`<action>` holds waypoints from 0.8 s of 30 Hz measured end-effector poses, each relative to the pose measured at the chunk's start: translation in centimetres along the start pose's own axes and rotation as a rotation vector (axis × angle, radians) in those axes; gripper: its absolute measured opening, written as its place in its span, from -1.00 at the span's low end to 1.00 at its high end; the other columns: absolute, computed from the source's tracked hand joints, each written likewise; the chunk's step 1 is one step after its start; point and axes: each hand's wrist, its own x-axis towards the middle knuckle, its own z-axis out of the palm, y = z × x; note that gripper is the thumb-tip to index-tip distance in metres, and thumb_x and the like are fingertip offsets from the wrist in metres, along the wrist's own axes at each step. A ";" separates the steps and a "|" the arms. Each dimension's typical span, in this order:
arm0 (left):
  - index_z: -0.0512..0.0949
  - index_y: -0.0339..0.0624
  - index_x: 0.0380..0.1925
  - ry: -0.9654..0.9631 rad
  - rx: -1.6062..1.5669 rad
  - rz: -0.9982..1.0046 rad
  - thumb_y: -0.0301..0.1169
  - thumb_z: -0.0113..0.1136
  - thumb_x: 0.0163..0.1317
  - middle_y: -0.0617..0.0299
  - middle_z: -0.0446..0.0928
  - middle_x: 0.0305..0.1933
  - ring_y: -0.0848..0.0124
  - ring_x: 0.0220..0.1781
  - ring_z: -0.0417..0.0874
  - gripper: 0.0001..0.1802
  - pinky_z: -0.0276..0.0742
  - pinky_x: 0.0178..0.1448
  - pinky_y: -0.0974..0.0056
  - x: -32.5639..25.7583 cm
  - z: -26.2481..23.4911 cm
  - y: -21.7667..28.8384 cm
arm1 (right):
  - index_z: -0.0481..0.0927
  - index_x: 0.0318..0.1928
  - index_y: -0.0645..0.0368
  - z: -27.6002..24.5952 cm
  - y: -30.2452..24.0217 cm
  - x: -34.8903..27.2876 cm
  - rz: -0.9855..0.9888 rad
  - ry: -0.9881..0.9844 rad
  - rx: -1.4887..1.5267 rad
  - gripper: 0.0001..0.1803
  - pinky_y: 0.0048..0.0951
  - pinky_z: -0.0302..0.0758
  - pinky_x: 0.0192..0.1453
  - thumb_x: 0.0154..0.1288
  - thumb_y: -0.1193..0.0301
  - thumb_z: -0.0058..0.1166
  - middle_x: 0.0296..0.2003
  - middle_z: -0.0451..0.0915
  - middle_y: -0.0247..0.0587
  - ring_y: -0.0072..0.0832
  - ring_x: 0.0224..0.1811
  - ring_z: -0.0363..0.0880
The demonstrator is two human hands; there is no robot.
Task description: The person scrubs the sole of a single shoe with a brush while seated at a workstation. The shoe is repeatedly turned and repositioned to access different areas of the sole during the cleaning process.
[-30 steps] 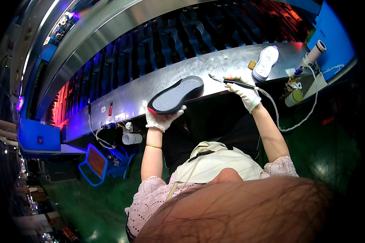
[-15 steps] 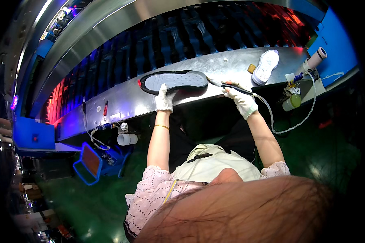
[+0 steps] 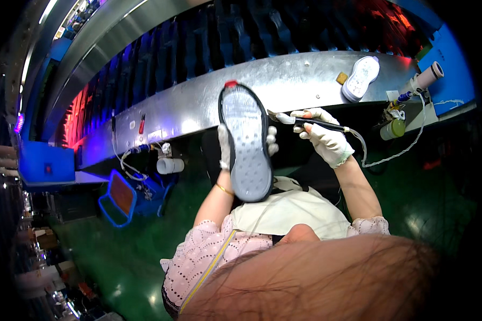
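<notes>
My left hand point(image 3: 224, 151), in a white glove, is closed around a shoe sole point(image 3: 247, 144) from beneath, its fingertips showing past the right edge. The sole is grey with dimples, has a black rim and a red tip, and stands lengthwise with the red tip away from me. In my gloved right hand point(image 3: 329, 143) is a glue brush point(image 3: 322, 124) with a black handle and a pale hose trailing from its back end. The brush's bristle tip points left, close to the sole's right edge; whether they touch I cannot tell.
A metal ledge point(image 3: 187, 115) runs along a conveyor with dark slats point(image 3: 209, 40). At its right lie a white sole point(image 3: 361, 79) and a small brown block point(image 3: 341, 78). A red-handled tool point(image 3: 142, 124) lies left. Cups and hoses hang at the front edge; a blue-framed stool point(image 3: 118, 198) stands below.
The sole has come off the ledge toward me and turned from crosswise to lengthwise. My left hand now grips it from below. My right hand keeps the brush and has shifted slightly.
</notes>
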 end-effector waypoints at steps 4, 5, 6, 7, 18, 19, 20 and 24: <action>0.23 -0.43 0.27 0.290 0.475 0.110 0.42 0.08 0.06 -0.20 0.47 0.13 0.02 0.11 0.57 0.12 0.50 0.24 -0.03 1.3 -0.9 3.4 | 0.56 -0.13 0.22 1.2 0.8 -0.3 -0.037 -0.099 -0.344 -0.79 -0.52 0.59 0.02 0.21 0.61 0.22 0.01 0.58 -0.06 -0.45 -0.09 0.63; 0.25 -0.43 0.26 0.258 0.571 0.120 0.37 0.11 0.09 -0.18 0.49 0.12 0.04 0.12 0.57 0.08 0.50 0.24 -0.01 1.5 -0.9 4.2 | 0.57 -0.15 0.21 1.5 1.0 -0.1 -0.083 -0.141 -0.439 -0.79 -0.51 0.57 0.05 0.19 0.60 0.25 -0.01 0.59 -0.08 -0.47 -0.09 0.62; 0.25 -0.41 0.27 0.296 0.639 0.143 0.39 0.11 0.07 -0.18 0.48 0.13 0.05 0.13 0.57 0.09 0.49 0.25 -0.01 1.8 -0.8 4.8 | 0.59 -0.18 0.21 1.8 1.2 0.1 -0.126 -0.181 -0.458 -0.81 -0.48 0.54 0.07 0.18 0.60 0.26 -0.04 0.61 -0.14 -0.51 -0.08 0.60; 0.26 -0.39 0.27 0.336 0.705 0.162 0.42 0.10 0.06 -0.18 0.48 0.14 0.06 0.14 0.56 0.10 0.48 0.27 0.00 1.9 -0.5 5.2 | 0.61 -0.20 0.20 2.0 1.4 0.3 -0.178 -0.190 -0.522 -0.81 -0.47 0.54 0.09 0.16 0.62 0.26 -0.07 0.62 -0.17 -0.52 -0.08 0.60; 0.31 -0.27 0.26 0.301 0.907 0.320 0.39 0.20 0.00 -0.11 0.52 0.11 0.12 0.09 0.62 0.06 0.57 0.19 0.07 2.5 1.6 7.5 | 0.60 -0.37 0.19 1.1 1.2 1.7 -0.237 -0.427 -0.837 -0.78 -0.44 0.55 0.03 -0.05 0.74 0.21 -0.28 0.66 -0.22 -0.44 -0.16 0.64; 0.31 -0.26 0.27 0.291 0.929 0.334 0.39 0.21 0.00 -0.10 0.52 0.12 0.11 0.09 0.61 0.06 0.57 0.20 0.07 2.5 1.5 7.7 | 0.61 -0.36 0.22 0.9 0.7 1.7 -0.165 -0.415 -0.751 -0.79 -0.42 0.55 0.06 -0.05 0.74 0.20 -0.27 0.66 -0.22 -0.45 -0.16 0.64; 0.31 -0.26 0.27 0.281 0.950 0.348 0.39 0.21 -0.01 -0.10 0.51 0.13 0.11 0.10 0.61 0.07 0.57 0.20 0.07 2.5 1.5 7.9 | 0.61 -0.35 0.23 0.8 0.2 1.5 -0.139 -0.393 -0.701 -0.79 -0.41 0.55 0.07 -0.04 0.73 0.20 -0.26 0.65 -0.23 -0.45 -0.15 0.63; 0.30 -0.24 0.29 0.129 1.028 0.379 0.40 0.22 -0.03 -0.11 0.49 0.17 0.11 0.14 0.59 0.09 0.58 0.19 0.09 2.8 2.3 8.3 | 0.62 -0.31 0.22 1.2 0.1 2.1 -0.201 -0.292 -0.646 -0.83 -0.42 0.54 0.08 0.06 0.69 0.16 -0.22 0.64 -0.23 -0.49 -0.12 0.60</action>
